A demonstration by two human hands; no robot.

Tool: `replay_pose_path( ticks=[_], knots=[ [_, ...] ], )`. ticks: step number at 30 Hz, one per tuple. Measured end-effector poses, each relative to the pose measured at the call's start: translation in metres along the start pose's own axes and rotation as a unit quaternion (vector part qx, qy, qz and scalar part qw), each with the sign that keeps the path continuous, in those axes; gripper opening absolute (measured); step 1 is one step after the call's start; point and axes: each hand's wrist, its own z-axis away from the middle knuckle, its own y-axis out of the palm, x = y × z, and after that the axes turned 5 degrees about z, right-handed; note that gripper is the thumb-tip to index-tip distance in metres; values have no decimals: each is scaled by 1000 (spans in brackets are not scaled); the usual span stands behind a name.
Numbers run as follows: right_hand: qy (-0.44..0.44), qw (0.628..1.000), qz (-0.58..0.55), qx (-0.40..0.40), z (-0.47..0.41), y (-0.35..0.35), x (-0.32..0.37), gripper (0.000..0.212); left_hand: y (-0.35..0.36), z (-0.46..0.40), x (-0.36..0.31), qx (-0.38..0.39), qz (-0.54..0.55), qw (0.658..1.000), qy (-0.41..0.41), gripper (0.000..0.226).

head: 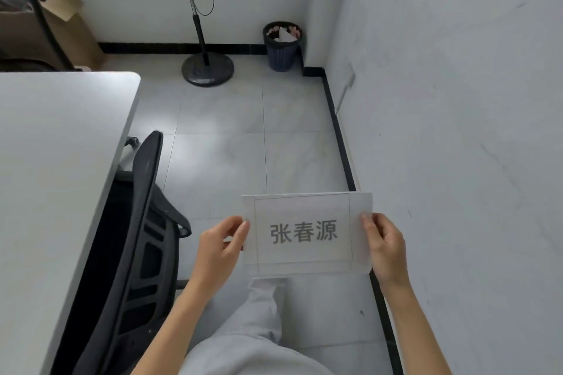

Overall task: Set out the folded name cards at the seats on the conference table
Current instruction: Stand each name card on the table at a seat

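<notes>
Both of my hands hold the name card (306, 233) in the air over the tiled floor (219, 137), clear of the conference table (51, 155) at my left: my left hand (220, 250) pinches its left margin and my right hand (384, 245) pinches its right margin, fingers curled onto the paper. Printed face toward me, the white card carries three grey characters, 张春源, inside a thin ruled frame. Outward from it, a black mesh chair (143, 237) is tucked against the table edge, and a pedestal fan (199, 39) and a dark waste bin (282, 46) stand by the far wall.
</notes>
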Motion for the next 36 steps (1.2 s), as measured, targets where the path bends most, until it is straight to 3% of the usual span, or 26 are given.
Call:
replay_pose_path(
  ticks=[3,9,11,15,19,23,25,28,33,36],
  knots=[
    [6,1000,7,1,-65,15,4,65,8,-72,1,-1,-11,1000,-2,20],
    [-3,999,40,2,-207,54,48,91,4,-224,-25,-1,-45,999,5,19],
    [-11,999,49,13,-250,70,71,78,-4,-270,-37,-10,-49,999,2,22],
    [-26,996,56,60,-335,113,113,30,-29,-352,-47,-39,-50,998,-18,21],
    [-68,986,76,134,-425,176,149,24,-59,-424,-40,-105,-40,992,-48,31],
    [-123,960,94,233,-514,258,188,33,-94,-484,-26,-187,-1,978,-89,41],
    [-168,936,109,289,-557,305,211,44,-111,-509,-20,-246,21,962,-119,44],
    [-239,894,136,353,-601,379,257,49,-136,-534,-20,-342,47,924,-163,22],
    [-362,793,163,462,-625,502,329,39,-183,-558,-16,-514,61,825,-227,19],
    [-389,733,157,535,-617,577,359,38,-213,-564,-5,-590,51,765,-253,18]
  ],
)
